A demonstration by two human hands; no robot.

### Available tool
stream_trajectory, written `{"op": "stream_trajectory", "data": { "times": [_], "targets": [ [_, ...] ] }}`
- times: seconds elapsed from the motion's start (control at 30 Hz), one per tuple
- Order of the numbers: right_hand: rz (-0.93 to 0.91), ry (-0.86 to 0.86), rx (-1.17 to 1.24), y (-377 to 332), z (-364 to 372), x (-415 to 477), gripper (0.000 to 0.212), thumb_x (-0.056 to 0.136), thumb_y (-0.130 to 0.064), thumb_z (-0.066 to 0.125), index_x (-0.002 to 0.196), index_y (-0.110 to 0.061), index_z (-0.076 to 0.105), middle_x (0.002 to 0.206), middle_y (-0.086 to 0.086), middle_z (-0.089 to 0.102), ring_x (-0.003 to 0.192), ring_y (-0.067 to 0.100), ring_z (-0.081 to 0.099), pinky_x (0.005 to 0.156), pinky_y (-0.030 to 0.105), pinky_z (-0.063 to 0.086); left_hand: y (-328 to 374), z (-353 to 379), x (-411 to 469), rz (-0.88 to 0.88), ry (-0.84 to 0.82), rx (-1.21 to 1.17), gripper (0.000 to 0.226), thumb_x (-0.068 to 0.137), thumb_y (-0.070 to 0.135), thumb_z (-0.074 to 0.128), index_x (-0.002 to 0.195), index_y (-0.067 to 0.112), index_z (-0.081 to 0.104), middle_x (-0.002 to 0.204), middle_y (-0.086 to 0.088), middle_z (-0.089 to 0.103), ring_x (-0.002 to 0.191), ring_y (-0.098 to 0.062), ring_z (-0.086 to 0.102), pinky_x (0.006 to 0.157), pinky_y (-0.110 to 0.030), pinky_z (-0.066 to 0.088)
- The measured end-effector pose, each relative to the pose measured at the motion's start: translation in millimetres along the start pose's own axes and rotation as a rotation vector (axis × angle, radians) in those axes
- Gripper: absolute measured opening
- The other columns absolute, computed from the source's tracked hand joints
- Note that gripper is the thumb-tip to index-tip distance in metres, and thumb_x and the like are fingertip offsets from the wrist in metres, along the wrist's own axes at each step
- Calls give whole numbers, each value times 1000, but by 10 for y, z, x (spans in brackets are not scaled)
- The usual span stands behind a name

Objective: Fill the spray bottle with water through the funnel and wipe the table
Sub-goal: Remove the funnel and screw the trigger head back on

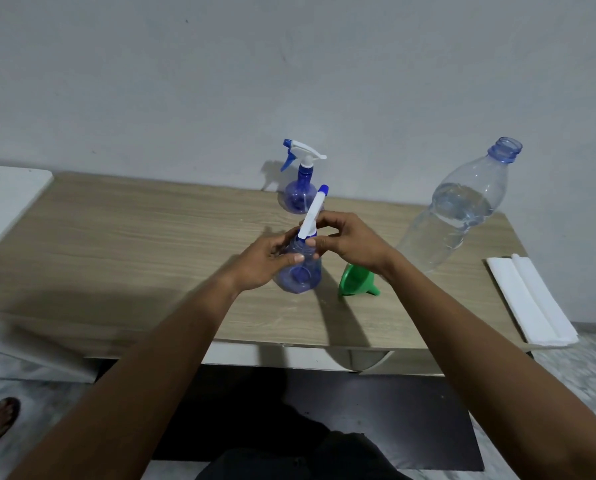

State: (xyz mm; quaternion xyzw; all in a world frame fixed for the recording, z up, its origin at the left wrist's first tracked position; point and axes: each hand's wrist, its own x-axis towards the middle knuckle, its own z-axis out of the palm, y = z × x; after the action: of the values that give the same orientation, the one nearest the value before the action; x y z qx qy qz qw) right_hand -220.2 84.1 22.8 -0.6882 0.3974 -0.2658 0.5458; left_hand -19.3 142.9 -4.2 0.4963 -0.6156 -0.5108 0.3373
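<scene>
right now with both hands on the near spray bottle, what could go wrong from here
1. The uncapped water bottle stands close to the right forearm; a sideways swing could tip it and spill.
2. The green funnel lies on its side just below the right hand and might get knocked away.
3. The folded white paper hangs past the table edge and could slip off.
</scene>
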Motion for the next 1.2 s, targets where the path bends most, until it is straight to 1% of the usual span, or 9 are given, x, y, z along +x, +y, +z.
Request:
{"op": "stream_trajectory", "data": {
  "times": [0.17, 0.23, 0.37, 0.53, 0.67, 0.77, 0.93, 1.07, 1.2],
  "targets": [
    [-77, 116, -73, 3, 109, 21, 24, 82, -3, 82, 92, -8, 61, 103, 29, 63, 73, 18, 64, 66, 35, 58, -20, 1, 4, 3, 17, -8, 52, 95, -3, 62, 140, 22, 50, 128, 8, 66, 116, 4, 63, 95, -11, 47],
    [-101, 149, -80, 28, 144, 30, 27, 81, -4, 83, 89, -16, 60, 100, 28, 62, 74, 21, 62, 66, 40, 58, -15, 0, 2, 12, 21, -23, 53, 95, -5, 61, 142, 16, 49, 131, 4, 64, 115, 6, 63, 94, -10, 47],
    [-118, 175, -59, 41, 177, -8, 28, 82, -3, 81, 91, -20, 61, 95, 20, 62, 71, 15, 62, 62, 34, 58, -14, 2, -1, 17, 13, -40, 55, 95, -4, 61, 146, 8, 47, 130, 5, 64, 116, 5, 62, 93, -10, 47],
    [-119, 211, -78, 62, 204, 19, 23, 82, -7, 81, 90, -13, 60, 93, 23, 58, 72, 22, 59, 63, 48, 57, -31, 26, 13, 22, 43, -54, 54, 95, -5, 61, 146, 6, 48, 133, 1, 64, 118, 2, 63, 98, -15, 49],
    [-103, 221, -44, 27, 223, -18, 24, 83, -1, 79, 88, -13, 60, 88, 11, 57, 70, 21, 61, 59, 36, 56, -28, 47, -3, 16, 66, -60, 52, 94, -3, 63, 144, 7, 52, 135, -1, 65, 120, -2, 62, 103, -18, 49],
    [-82, 214, 6, 2, 232, -81, 25, 82, 2, 79, 88, -15, 62, 92, 13, 63, 74, 19, 64, 60, 30, 56, 40, 60, -57, 22, 56, -59, 52, 94, -4, 63, 143, 11, 53, 132, 0, 66, 114, 1, 63, 95, -13, 50],
    [-48, 198, 114, -57, 265, -260, 17, 84, 1, 78, 94, -8, 68, 93, 20, 65, 73, 18, 64, 62, 30, 55, 28, -3, -237, -6, -50, -62, 50, 88, 8, 74, 128, 37, 63, 127, 4, 71, 123, -11, 63, 106, -33, 49],
    [-26, 180, 233, -132, 333, -430, 15, 85, -3, 78, 97, -9, 71, 86, 5, 68, 73, 19, 65, 65, 30, 53, 29, -6, -412, -78, -45, -122, 52, 84, 11, 79, 132, 24, 64, 122, 2, 73, 120, -12, 66, 106, -34, 50],
    [88, 267, 280, -72, 517, -489, 29, 83, -11, 82, 105, -12, 64, 102, 7, 60, 79, 21, 67, 77, 45, 58, -6, 29, -574, -147, -66, -187, 45, 84, 6, 78, 127, 10, 68, 118, -10, 74, 116, -22, 68, 105, -36, 52]
  ]
}}
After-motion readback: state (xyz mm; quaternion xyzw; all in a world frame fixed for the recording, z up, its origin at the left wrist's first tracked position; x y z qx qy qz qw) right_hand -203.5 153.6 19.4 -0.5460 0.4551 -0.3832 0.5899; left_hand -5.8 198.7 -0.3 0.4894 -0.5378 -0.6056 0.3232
